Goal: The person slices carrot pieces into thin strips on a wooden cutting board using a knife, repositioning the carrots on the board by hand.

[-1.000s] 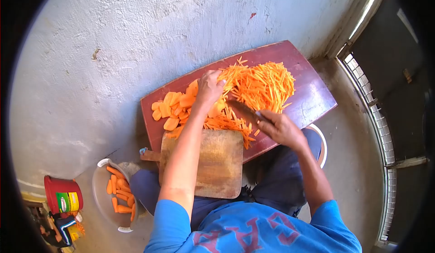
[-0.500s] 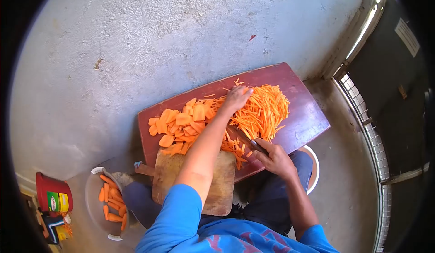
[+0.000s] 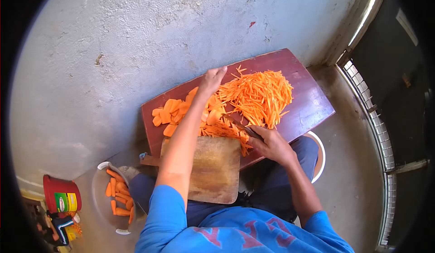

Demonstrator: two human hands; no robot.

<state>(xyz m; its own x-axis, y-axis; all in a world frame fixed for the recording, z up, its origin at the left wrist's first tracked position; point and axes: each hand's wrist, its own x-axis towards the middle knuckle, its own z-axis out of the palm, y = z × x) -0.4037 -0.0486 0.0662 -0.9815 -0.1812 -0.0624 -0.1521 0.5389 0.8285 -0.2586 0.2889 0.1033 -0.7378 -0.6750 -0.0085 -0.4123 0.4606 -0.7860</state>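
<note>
In my right hand (image 3: 273,146) is a knife (image 3: 254,134), its fingers wrapped round the dark handle. The blade lies low among carrot strips (image 3: 224,131) near the cutting board. My left hand (image 3: 212,81) is over the far side of the table, beside the big heap of carrot sticks (image 3: 260,96). Its thumb points outward and nothing shows in it; the other fingers are partly hidden. Flat carrot slices (image 3: 172,111) lie left of my left forearm and partly behind it. The wooden cutting board (image 3: 217,171) rests across my lap against the table's near edge.
The dark red table (image 3: 312,101) stands against a rough pale wall (image 3: 158,35). On the floor at left are a basin (image 3: 102,203) of whole carrots (image 3: 120,192) and a red bucket (image 3: 50,194). A white-rimmed container (image 3: 320,160) sits by my right knee. A dark door (image 3: 389,81) is at right.
My left hand has moved left and away, off the heap of carrot sticks. My right hand and the knife have shifted slightly toward the board. The whole view has tilted a little.
</note>
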